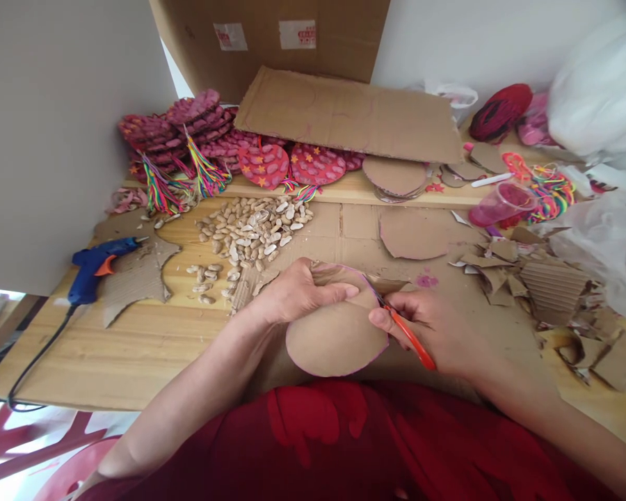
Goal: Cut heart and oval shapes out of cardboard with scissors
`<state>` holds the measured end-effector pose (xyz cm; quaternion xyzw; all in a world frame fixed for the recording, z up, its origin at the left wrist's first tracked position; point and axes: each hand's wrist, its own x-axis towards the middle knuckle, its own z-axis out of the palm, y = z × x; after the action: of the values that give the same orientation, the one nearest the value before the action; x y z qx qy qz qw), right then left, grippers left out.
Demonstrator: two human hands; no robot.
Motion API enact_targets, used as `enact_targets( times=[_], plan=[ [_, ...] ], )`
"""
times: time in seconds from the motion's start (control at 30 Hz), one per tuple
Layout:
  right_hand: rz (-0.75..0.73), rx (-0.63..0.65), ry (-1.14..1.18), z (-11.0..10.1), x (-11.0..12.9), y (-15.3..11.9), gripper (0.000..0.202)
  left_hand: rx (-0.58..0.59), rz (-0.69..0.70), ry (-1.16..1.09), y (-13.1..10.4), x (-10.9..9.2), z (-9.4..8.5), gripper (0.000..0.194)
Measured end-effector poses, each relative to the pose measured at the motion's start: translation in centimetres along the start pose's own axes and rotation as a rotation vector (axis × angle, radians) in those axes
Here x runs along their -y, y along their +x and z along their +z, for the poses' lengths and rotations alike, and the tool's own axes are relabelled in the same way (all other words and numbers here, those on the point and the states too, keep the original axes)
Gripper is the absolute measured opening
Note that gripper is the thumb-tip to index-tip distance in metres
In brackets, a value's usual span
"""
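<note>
A rounded cardboard piece (334, 337) with a purple line along its edge is pinched in my left hand (310, 292), thumb on top. My right hand (422, 323) grips scissors (414, 341) with orange-red handles. Their blades meet the upper right edge of the piece, where a cut strip stands away from it. The left fingers are mostly hidden under the cardboard. Just beyond my hands, another rounded cardboard cutout (414, 234) lies on a cardboard sheet (480, 334) that covers part of the table.
Peanut shells (255, 233) are heaped left of centre. A blue glue gun (97, 268) rests at the far left, its cord over the table edge. Cardboard scraps (553, 285) pile up on the right beside a pink-stained cup (501, 202). Decorated red pieces (263, 165) and a large cardboard sheet (344, 115) stand behind.
</note>
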<state>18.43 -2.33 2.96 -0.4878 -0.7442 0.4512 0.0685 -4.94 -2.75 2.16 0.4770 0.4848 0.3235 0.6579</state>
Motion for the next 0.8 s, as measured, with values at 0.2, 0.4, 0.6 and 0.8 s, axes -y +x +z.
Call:
enact_targets(
  times=[0.2,0.4,0.6,0.8],
  plan=[
    [0.015,-0.032,-0.060,0.2,0.0,-0.4,0.056,0.015,-0.030,0.039,0.0,0.3,-0.1,0.037],
    [-0.029,-0.022,-0.052,0.7,-0.6,-1.3,0.056,0.172,0.035,0.065,-0.1,0.7,0.4,0.026],
    [0.031,-0.048,0.047,1.3,-0.4,-2.3,0.056,0.207,0.025,0.103,0.0,0.4,1.0,0.025],
    [0.064,-0.130,0.294,0.1,-0.1,-1.6,0.054,0.326,-0.002,0.108,0.3,0.9,1.2,0.032]
  ],
)
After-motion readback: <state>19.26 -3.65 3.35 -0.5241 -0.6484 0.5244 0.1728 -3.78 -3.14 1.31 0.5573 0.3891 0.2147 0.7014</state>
